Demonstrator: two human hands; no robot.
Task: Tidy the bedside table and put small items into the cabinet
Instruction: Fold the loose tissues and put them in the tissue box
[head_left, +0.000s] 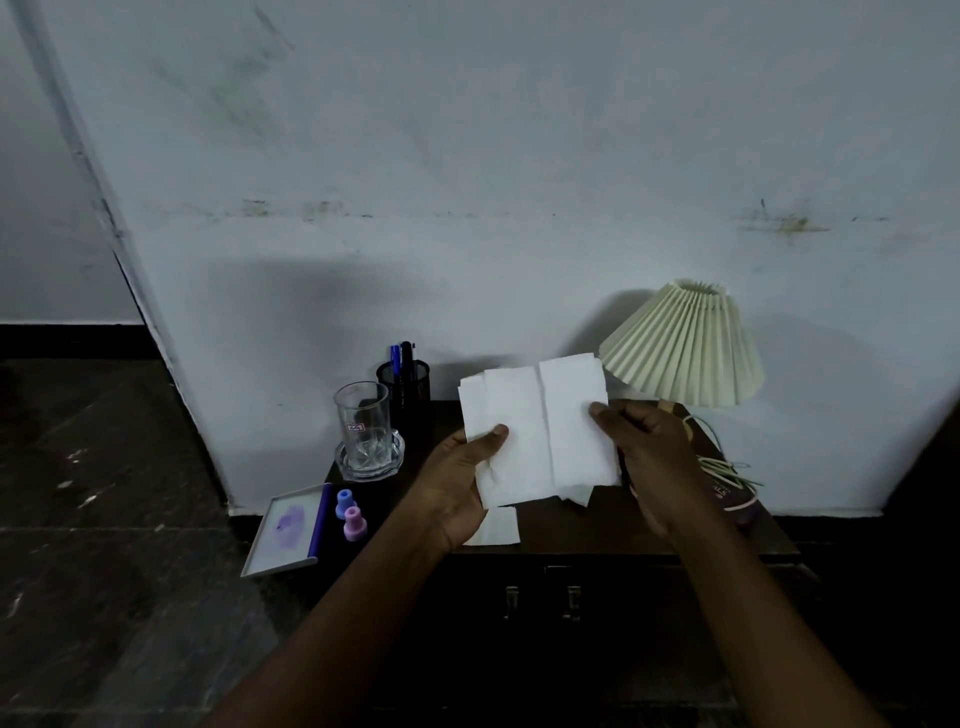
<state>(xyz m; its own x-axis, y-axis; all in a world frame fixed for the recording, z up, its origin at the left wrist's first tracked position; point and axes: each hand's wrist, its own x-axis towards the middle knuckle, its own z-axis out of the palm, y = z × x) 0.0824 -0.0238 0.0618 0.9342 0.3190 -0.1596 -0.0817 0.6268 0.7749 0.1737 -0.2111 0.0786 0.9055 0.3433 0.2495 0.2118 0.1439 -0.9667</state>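
Observation:
Both hands hold up a stack of white paper tissues (540, 426) above the dark bedside table (649, 530). My left hand (457, 483) grips the stack's lower left corner with the thumb on its front. My right hand (649, 452) pinches its right edge. Another white tissue (501, 527) lies on the tabletop under my left hand. At the table's left end stand a blue (344, 501) and a pink (353, 524) small bottle-shaped item beside a picture frame (288, 530). The cabinet front (543, 603) below shows two metal handles.
A clear glass on a glass coaster (366, 436) and a black mesh pen holder (404, 384) with pens stand at the back left. A lamp with a pleated cream shade (685, 345) is at the back right, with a cord and thin sticks (724, 467) near it. The wall is close behind.

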